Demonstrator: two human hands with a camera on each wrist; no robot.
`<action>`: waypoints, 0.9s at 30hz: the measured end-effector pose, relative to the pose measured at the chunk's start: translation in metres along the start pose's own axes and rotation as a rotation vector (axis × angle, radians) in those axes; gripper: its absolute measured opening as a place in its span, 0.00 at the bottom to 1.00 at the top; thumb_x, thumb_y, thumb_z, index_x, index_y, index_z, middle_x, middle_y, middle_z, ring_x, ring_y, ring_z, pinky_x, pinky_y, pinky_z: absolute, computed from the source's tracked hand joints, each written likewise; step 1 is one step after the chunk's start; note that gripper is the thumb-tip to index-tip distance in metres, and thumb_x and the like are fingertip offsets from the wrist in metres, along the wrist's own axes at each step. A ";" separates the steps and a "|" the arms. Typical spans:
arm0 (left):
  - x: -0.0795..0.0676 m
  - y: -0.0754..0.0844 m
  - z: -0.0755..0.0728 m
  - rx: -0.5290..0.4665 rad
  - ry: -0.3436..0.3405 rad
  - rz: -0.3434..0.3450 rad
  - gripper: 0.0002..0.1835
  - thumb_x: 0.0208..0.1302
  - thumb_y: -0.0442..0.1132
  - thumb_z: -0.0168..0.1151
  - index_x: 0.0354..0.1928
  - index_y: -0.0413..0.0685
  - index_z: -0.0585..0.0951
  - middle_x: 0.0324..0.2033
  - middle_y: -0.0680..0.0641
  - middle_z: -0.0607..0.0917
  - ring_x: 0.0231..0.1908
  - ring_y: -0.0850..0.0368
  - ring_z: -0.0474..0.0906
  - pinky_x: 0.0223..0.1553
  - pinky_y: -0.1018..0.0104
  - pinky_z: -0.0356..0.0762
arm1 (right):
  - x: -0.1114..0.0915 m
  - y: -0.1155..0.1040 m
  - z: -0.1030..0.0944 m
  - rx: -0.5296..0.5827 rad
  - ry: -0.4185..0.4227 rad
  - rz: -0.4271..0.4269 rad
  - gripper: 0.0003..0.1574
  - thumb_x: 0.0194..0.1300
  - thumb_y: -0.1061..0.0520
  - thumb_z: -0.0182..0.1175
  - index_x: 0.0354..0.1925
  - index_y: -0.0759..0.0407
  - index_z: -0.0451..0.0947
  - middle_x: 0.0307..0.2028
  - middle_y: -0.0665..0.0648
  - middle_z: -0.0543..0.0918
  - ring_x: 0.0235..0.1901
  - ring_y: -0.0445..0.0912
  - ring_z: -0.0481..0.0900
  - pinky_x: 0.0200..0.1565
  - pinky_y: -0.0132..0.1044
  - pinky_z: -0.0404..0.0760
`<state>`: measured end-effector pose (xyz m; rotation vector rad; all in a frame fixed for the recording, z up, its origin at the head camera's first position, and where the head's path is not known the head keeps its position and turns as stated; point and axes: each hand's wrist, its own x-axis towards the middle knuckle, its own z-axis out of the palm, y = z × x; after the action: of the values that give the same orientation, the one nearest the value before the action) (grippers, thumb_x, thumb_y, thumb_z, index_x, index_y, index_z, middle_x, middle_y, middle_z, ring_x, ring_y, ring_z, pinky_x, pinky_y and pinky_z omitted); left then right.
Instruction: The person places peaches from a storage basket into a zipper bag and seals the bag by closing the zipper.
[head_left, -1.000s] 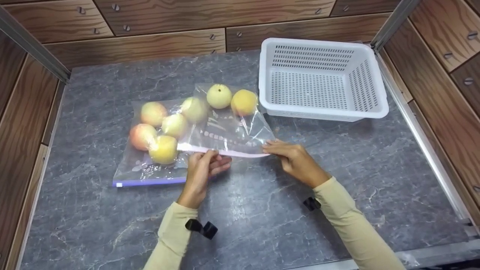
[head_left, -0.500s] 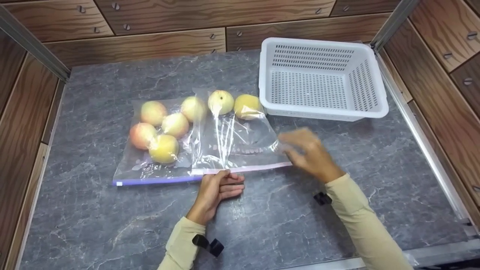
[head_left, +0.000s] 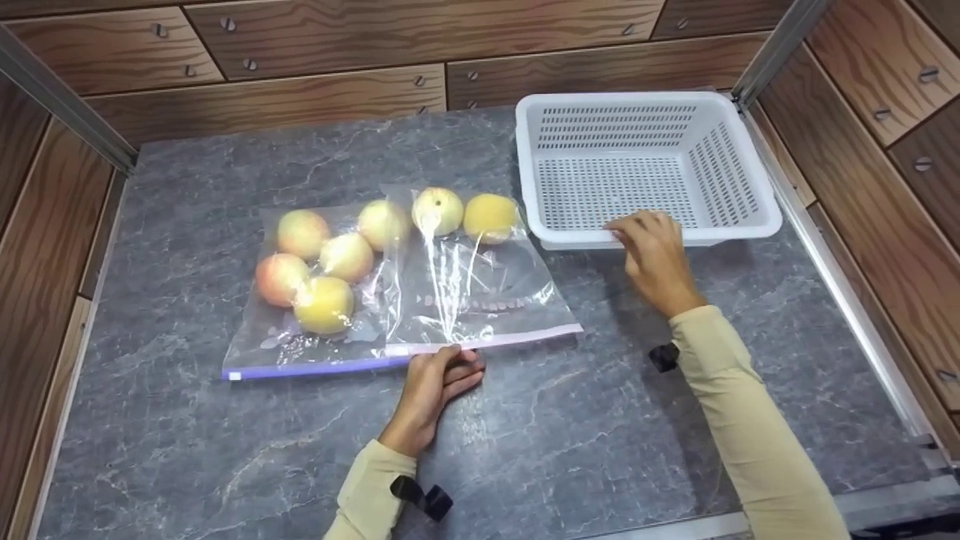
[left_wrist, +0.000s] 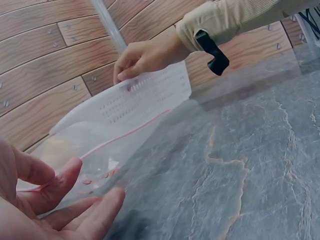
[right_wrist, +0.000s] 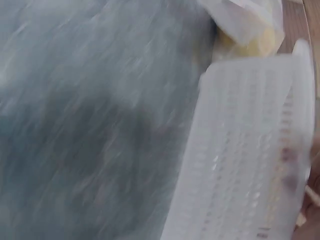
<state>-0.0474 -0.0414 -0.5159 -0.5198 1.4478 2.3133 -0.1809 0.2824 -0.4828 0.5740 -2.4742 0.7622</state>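
Observation:
A clear zip bag with a pink strip (head_left: 525, 337) lies flat, with a pale round fruit (head_left: 437, 211) and a yellow one (head_left: 490, 218) at its far end. My left hand (head_left: 439, 394) pinches the strip between thumb and index finger, the other fingers loosely extended. Beneath its left side lies a second zip bag with a purple strip (head_left: 315, 367), holding several yellow and reddish apple-like fruits (head_left: 324, 305). My right hand (head_left: 658, 259) holds the near rim of a white perforated basket (head_left: 720, 234), fingers curled over it; the blurred right wrist view shows fingers behind the basket wall (right_wrist: 240, 150).
The grey marbled tabletop (head_left: 247, 450) carries everything. Wood-pattern panels (head_left: 315, 97) close off the back and both sides, with metal posts (head_left: 780, 52) at the corners. The basket stands near the back right corner, with nothing inside it.
The pink-strip bag has been drawn toward me and laid flat, its fruits shifting slightly. My right hand has left the bag's right corner and moved up to the basket's rim.

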 end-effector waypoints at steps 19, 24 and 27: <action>-0.024 0.016 -0.020 0.076 0.128 0.132 0.23 0.77 0.47 0.55 0.52 0.27 0.71 0.37 0.31 0.88 0.30 0.48 0.89 0.36 0.58 0.88 | -0.042 -0.074 0.015 0.115 0.057 0.061 0.11 0.63 0.62 0.69 0.41 0.68 0.83 0.33 0.61 0.84 0.30 0.54 0.80 0.34 0.43 0.80; -0.018 0.021 -0.030 0.116 0.175 0.184 0.14 0.79 0.38 0.51 0.45 0.29 0.75 0.34 0.33 0.88 0.27 0.51 0.88 0.33 0.59 0.88 | -0.049 -0.067 0.020 0.191 -0.286 0.441 0.22 0.70 0.50 0.65 0.47 0.69 0.82 0.36 0.62 0.86 0.34 0.53 0.83 0.38 0.48 0.82; -0.017 0.018 -0.034 0.179 0.166 0.171 0.13 0.79 0.37 0.50 0.44 0.29 0.75 0.33 0.34 0.88 0.26 0.51 0.88 0.32 0.59 0.88 | -0.051 -0.057 0.022 0.277 -0.347 0.540 0.15 0.69 0.55 0.66 0.40 0.69 0.85 0.29 0.58 0.86 0.30 0.49 0.81 0.34 0.38 0.79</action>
<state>-0.0375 -0.0816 -0.5071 -0.5673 1.8226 2.2822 -0.1181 0.2385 -0.5046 0.1228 -2.9094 1.3221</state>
